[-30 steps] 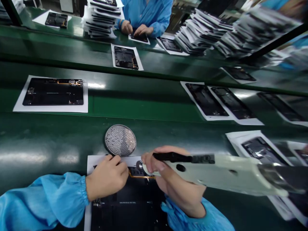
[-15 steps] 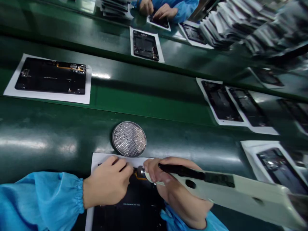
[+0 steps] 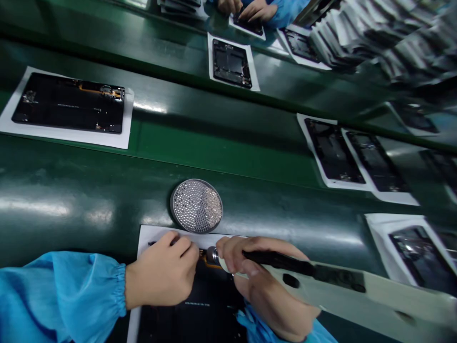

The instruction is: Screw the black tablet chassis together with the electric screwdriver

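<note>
A thin, light blue work coat [image 3: 60, 297] covers both arms. The left sleeve [image 3: 71, 290] is big and puffy and ends in a tight, crinkly cuff [image 3: 119, 286]. The right sleeve [image 3: 259, 324] is the same blue. The left hand [image 3: 162, 269] and right hand [image 3: 271, 290] are bare.

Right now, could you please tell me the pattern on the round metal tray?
The round metal tray shows dense small dots, in the head view.

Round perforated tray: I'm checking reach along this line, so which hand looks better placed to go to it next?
Probably the left: the left hand is the closer, resting on the paper sheet just below the round perforated tray, with no tool showing in it. The right hand is gripping an electric screwdriver.
</note>
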The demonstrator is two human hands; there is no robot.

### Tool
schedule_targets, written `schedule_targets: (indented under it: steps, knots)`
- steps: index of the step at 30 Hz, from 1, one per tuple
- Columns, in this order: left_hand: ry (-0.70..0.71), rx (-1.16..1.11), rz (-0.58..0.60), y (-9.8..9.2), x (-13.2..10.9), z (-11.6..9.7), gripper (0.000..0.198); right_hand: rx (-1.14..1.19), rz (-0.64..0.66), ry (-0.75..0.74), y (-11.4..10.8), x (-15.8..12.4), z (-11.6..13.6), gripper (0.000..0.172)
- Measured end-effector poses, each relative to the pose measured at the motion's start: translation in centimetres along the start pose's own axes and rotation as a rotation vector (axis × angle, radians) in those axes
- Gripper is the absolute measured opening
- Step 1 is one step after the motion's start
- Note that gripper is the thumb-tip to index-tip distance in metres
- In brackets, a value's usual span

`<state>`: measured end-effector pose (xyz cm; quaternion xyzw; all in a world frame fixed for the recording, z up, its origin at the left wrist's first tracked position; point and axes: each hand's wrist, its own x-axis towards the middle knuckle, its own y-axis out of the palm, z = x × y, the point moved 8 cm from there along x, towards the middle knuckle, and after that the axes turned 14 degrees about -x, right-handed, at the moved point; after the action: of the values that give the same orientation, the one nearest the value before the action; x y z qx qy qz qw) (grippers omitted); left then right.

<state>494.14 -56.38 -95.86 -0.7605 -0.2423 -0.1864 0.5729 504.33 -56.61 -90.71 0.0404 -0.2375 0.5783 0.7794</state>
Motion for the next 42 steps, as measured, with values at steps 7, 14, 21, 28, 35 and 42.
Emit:
schedule_targets:
  steps: [7,14,21,28,35,42]
  knots:
    - [0.008,0.005,-0.020,-0.2,-0.1,0.0,0.026,-0.054,0.054,0.020,-1.0,-0.5,0.9,0.025]
    - [-0.023,-0.001,0.068,0.2,-0.1,0.2,0.027,-0.041,-0.163,-0.042,-1.3,2.9,1.1,0.020]
    - [-0.022,-0.011,0.057,0.6,-0.6,0.2,0.033,0.032,-0.146,-0.059,0.6,4.2,-1.2,0.023]
    - [-0.029,-0.012,0.045,0.4,-0.5,0.1,0.034,0.001,-0.128,-0.056,0.7,4.0,-0.9,0.025]
    - [-0.022,-0.022,0.024,0.3,-0.5,0.0,0.035,-0.019,-0.131,-0.034,0.8,4.1,-0.7,0.016]
    - [-0.031,-0.028,0.025,0.3,-0.5,0.1,0.034,-0.005,-0.119,-0.022,0.5,4.0,-0.7,0.019]
